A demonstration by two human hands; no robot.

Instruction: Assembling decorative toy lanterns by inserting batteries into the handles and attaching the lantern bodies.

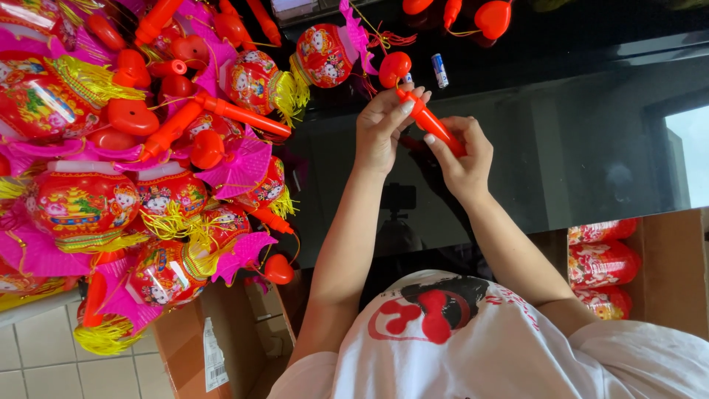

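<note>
Both of my hands hold an orange-red plastic lantern handle over the black glossy table. My left hand pinches its upper end with the fingertips. My right hand wraps around its lower end. A red heart-shaped piece lies just above the handle's tip, beside my left fingers. A small blue and white battery lies on the table a little to the right of the heart.
A big pile of red and pink toy lanterns with yellow tassels and orange handles fills the left. Cardboard boxes stand at the lower left. Another box at the right holds wrapped red lanterns. More red hearts lie at the top.
</note>
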